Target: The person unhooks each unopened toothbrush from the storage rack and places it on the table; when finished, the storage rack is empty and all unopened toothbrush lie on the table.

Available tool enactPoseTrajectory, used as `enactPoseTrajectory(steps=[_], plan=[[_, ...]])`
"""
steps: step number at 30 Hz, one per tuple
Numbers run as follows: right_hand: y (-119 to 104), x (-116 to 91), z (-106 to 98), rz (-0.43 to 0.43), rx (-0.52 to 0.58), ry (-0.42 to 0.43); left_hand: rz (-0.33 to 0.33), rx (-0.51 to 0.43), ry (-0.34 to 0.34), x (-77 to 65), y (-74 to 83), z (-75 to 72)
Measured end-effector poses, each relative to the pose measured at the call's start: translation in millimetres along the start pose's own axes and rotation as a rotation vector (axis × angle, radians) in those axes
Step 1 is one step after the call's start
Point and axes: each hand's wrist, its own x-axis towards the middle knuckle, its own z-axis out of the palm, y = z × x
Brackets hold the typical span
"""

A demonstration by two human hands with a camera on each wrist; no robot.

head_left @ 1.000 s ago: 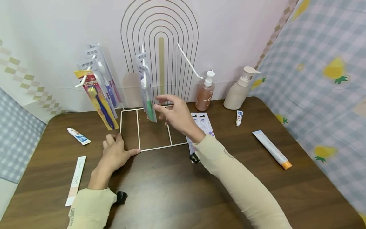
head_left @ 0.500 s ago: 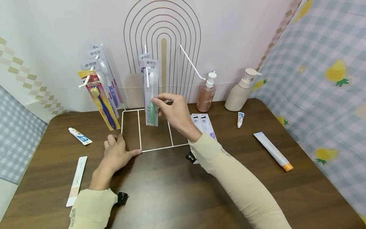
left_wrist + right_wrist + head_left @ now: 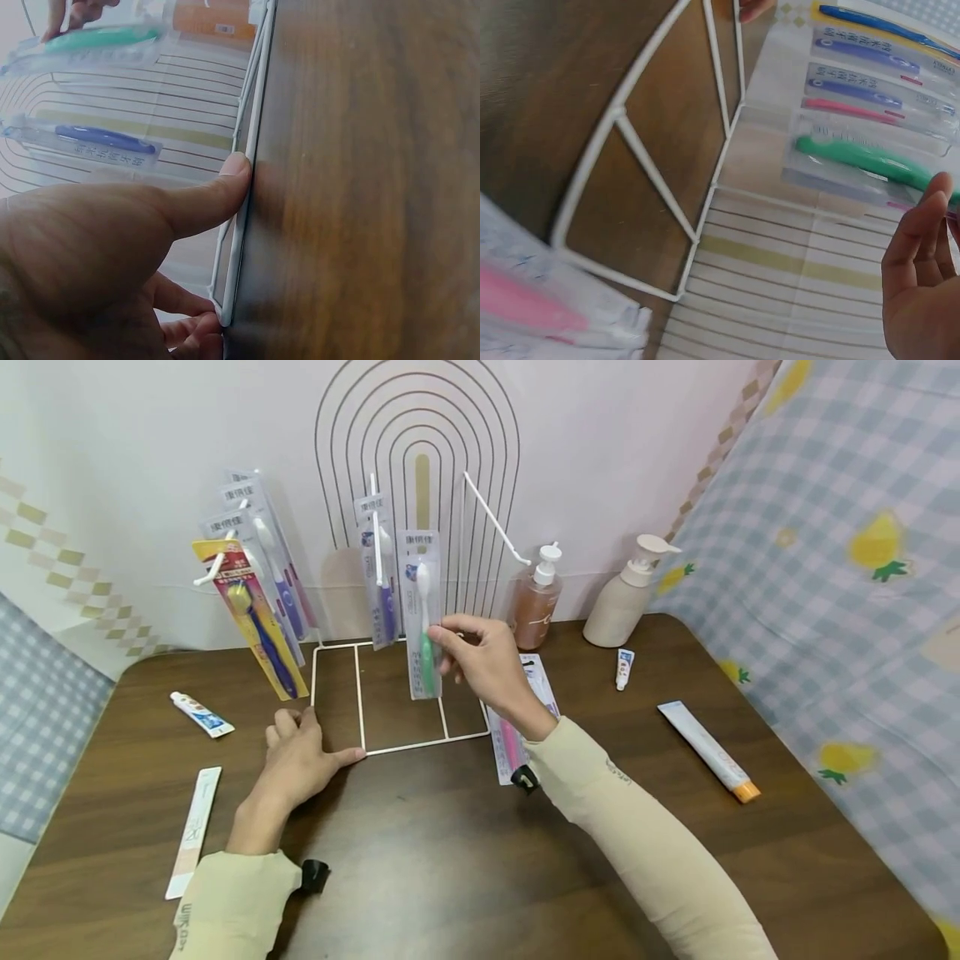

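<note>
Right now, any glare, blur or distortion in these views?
Head: pale glare on the tabletop, otherwise fairly sharp. Left wrist: hazy, tabletop grain soft. Right wrist: pink toothbrush blurred at lower left, white rack looks bowed.

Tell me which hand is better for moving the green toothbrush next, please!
Probably the right: the right hand pinches the pack of the green toothbrush. The left hand touches the base of the white rack, so it would likely need to reach over.
</note>
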Motion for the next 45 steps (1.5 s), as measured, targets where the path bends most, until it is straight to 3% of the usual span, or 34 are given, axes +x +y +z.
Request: enactPoseTrajectory(steps=[7,12,17,24,31,40,45], plan=[[17.0,-11.2,-17.2,0.054,-0.070,-0.005,-0.030,0.017,-0.027,-6.9,11.9,-7.5],[26.3,-20.5,-38.3,0.116,-0.114,0.011,-0.012,0.011,-0.013,-1.6,4.2,-1.7],[34.7,-28.9,-63.4,0.174,-0.136,0.042,0.004,0.016,0.004,3.2,-1.7,2.9],[51.4,-42.0,-105.6,0.202,-0.178,0.061,-0.009,0.012,-0.019,-3.8,5.0,-1.5],[66.5,-63.1,-146.2,0.347,-0.230,0.105,-0.019,0.025,-0.029,-7.1,8.9,-4.8],[78.5,-80.6,-166.5,0.442,-0.321,0.131,0.000,0.031,-0.022,-3.8,4.5,-2.9],[84.2,-82.0,-166.5,0.521,-0.301,0.149,-0.017,0.033,-0.035,-6.3,9.6,-5.5]])
